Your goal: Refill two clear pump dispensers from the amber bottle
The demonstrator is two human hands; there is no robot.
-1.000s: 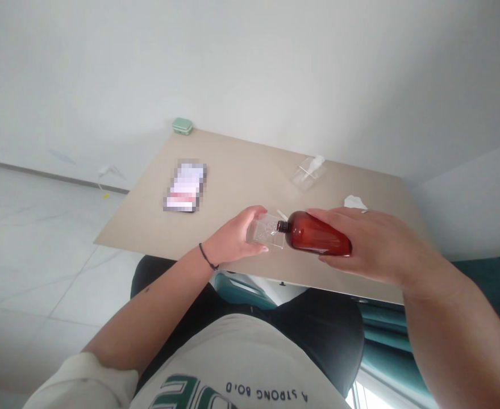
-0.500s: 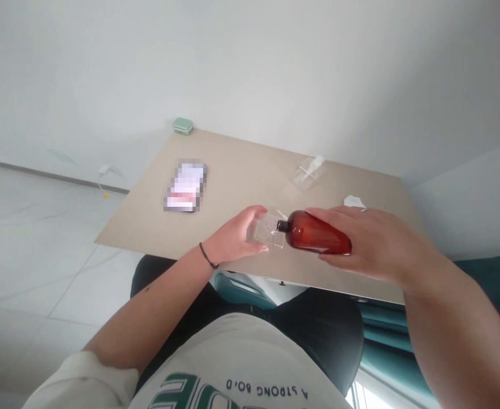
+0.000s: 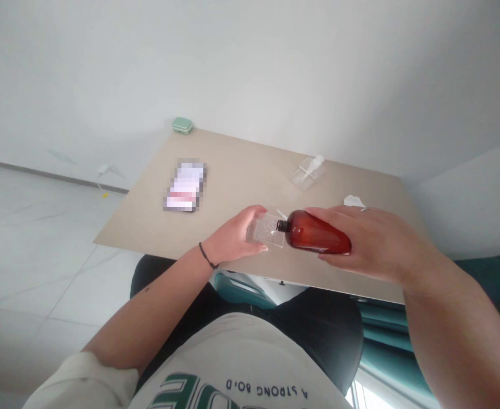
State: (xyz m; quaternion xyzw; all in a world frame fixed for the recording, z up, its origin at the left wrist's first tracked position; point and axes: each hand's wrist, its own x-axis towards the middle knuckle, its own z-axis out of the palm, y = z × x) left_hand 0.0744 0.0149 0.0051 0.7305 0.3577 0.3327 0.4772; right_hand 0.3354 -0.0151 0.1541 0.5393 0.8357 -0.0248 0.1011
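My right hand (image 3: 375, 241) grips an amber-brown bottle (image 3: 316, 234), tipped on its side with its black neck pointing left. The neck meets the open top of a small clear container (image 3: 268, 231), which my left hand (image 3: 233, 236) holds wrapped in its fingers just above the near part of the beige table (image 3: 241, 170). A dark band circles my left wrist. Whether liquid is flowing I cannot make out.
On the table lie a blurred flat item (image 3: 184, 186) at the left, a green case (image 3: 182, 125) at the far corner, a clear plastic bag (image 3: 307, 172) and a white crumpled tissue (image 3: 354, 201) at the right. A teal seat (image 3: 386, 329) shows below the table edge.
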